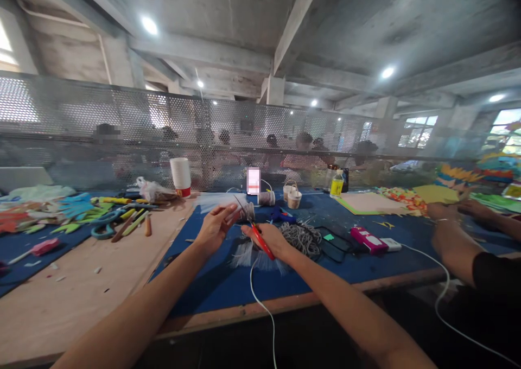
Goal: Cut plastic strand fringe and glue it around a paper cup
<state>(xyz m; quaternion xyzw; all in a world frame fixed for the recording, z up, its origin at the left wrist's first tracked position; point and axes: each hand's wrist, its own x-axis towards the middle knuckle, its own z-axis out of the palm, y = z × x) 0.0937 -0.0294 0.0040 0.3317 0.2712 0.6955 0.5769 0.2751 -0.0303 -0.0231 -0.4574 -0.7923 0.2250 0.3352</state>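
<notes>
My right hand (pixel 271 239) is wrapped around red-handled scissors (pixel 264 243), their blades pointing up and left. Just left of the blades, my left hand (pixel 215 229) has its fingers pinched together; what lies between them is too small to make out. Behind my left fingers spreads a sheer white material (pixel 222 201). A spool (pixel 247 211) stands close behind the scissors. Fine translucent strands (pixel 243 256) fan out on the blue mat (pixel 211 287) under my right hand. Beside my right wrist sits a heap of grey cord (pixel 301 239).
Pliers (pixel 108 225) and other hand tools lie at left, near stacked paper cups (pixel 180 176). A phone (pixel 253 181) stands upright at the back. To the right are a magenta box (pixel 368 240), a white cable (pixel 442 282) and another person's arm (pixel 451 239). A perforated screen (pixel 228 125) runs behind.
</notes>
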